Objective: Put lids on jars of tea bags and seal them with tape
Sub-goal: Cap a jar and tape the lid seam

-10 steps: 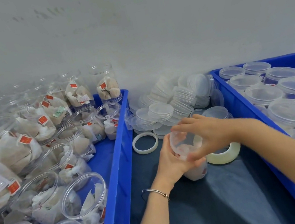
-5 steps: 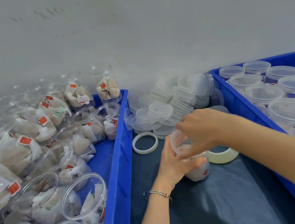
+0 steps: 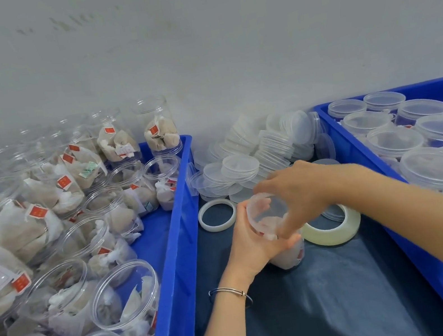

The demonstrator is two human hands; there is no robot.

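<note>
Both hands (image 3: 270, 218) grip 1 clear, tilted jar (image 3: 277, 232) holding tea bags.

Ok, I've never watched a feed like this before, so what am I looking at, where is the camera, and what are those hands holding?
There is no machine here: these are a person's two bare hands, seen from one camera worn on the head, looking forward and down. The left hand, with a thin metal bangle on its wrist, grips a clear plastic jar of tea bags on the dark blue cloth. The right hand is curled over the jar's top, gripping it; whether a lid is already seated there is hard to tell. Beside the jar lie a large roll of clear tape and a thin white ring, with a heap of clear round lids behind. The left blue plastic bin holds open filled jars; the right blue bin holds lidded ones.
</note>
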